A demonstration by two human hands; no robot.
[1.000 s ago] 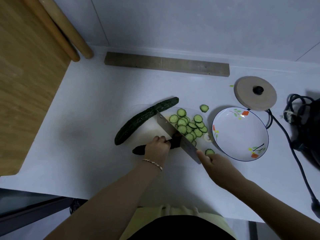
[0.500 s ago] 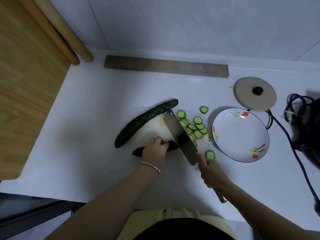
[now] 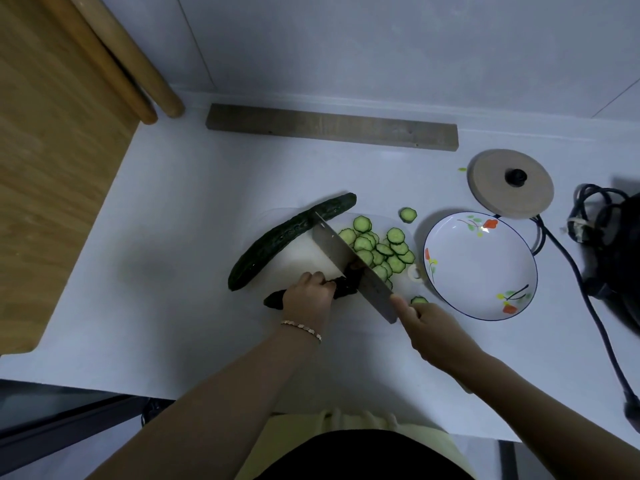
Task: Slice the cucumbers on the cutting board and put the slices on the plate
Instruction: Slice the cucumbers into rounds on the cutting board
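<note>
Head view: left hand (image 3: 306,300) clasped round half-cut cucumber (image 3: 347,287), right hand (image 3: 430,328) round cleaver (image 3: 348,259), slices (image 3: 381,247) heaped beside plate (image 3: 481,271).

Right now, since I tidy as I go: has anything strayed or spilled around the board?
Yes. Apart from the pile, one slice lies by the board's far right corner, another between the right hand and the plate. A green scrap lies on the counter near the lid.

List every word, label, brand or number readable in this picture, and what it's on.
None can be read.
The plate bears only painted flowers, no writing.
The knife, the lid and the wooden strip show no marks.
The black object at the right edge shows no label.
</note>
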